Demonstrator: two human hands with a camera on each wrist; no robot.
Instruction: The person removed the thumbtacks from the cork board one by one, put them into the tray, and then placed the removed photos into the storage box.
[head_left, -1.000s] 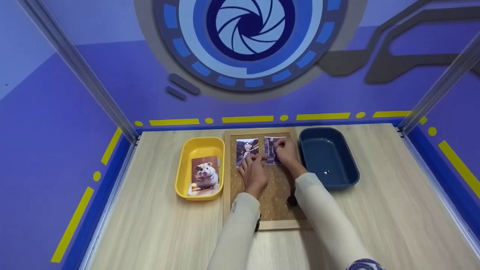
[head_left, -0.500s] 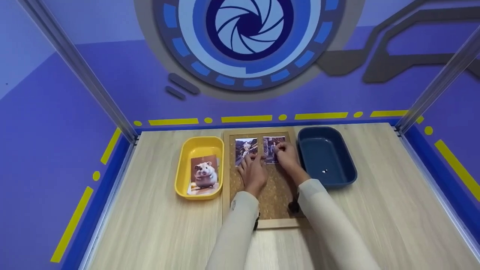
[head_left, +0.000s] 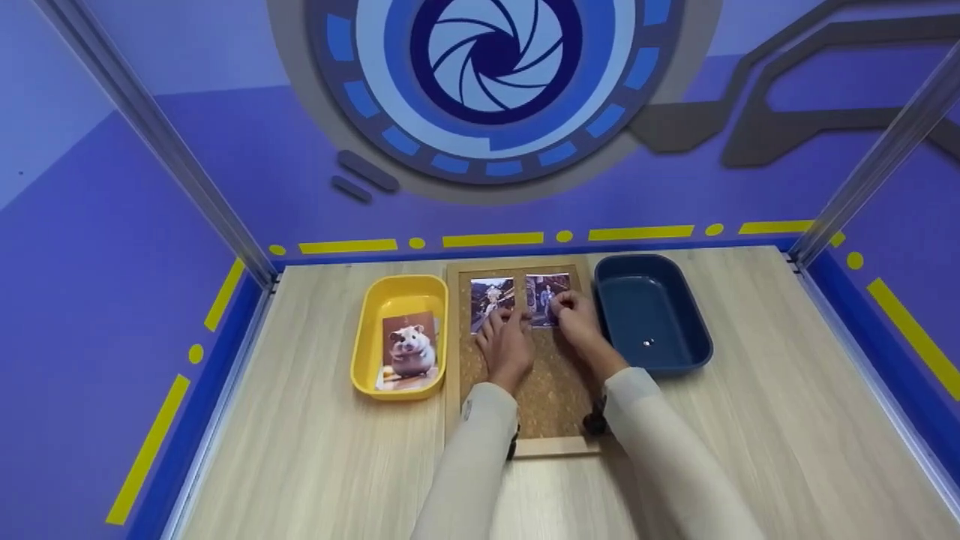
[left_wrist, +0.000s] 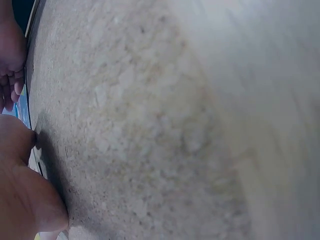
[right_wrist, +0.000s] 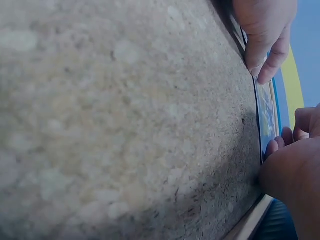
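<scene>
Two printed photos lie side by side on a wood-framed cork board (head_left: 555, 397), the left photo (head_left: 484, 291) and the right photo (head_left: 538, 291). My left hand (head_left: 507, 349) rests over the left photo's lower part, its fingertips reaching the right photo's lower left edge. In the right wrist view, the thumb and index finger of that left hand (right_wrist: 265, 37) touch the board beside a photo. My right hand (head_left: 581, 322) is at the right photo's right edge with bent fingers. Whatever may lie between its thumb and index finger is hidden.
A yellow tray (head_left: 362, 337) left of the board holds a hamster picture (head_left: 409, 352) on top of other paper. To the right stands a dark blue tray (head_left: 652, 300) with tiny shiny pieces (head_left: 648, 343) inside. A purple-blue wall (head_left: 315, 210) rises behind the table (head_left: 300, 420).
My right hand has slid down along the right photo's edge, baring more of its picture. The left hand stays in place, and the head view has shifted slightly.
</scene>
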